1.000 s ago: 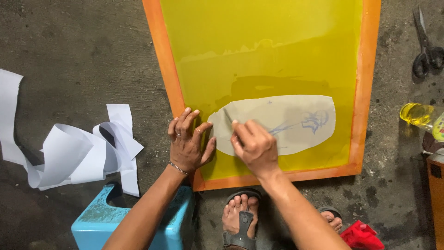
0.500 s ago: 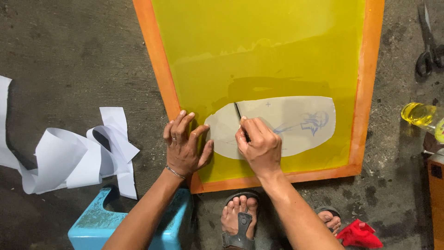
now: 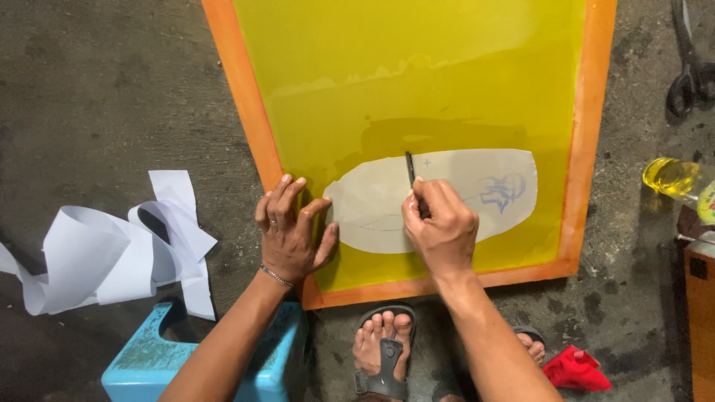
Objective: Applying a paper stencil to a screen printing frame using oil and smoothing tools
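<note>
Both hands shifted: right hand [image 3: 441,227] slid pen [image 3: 410,170] rightward.

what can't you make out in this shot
All in the head view:
- Dark tool: lower end hidden in the right hand.
- Blue drawing on the pale sheet: too small to tell.
- Scissors: cut off by the right edge.
- Orange frame: top cut off by the upper edge.
</note>
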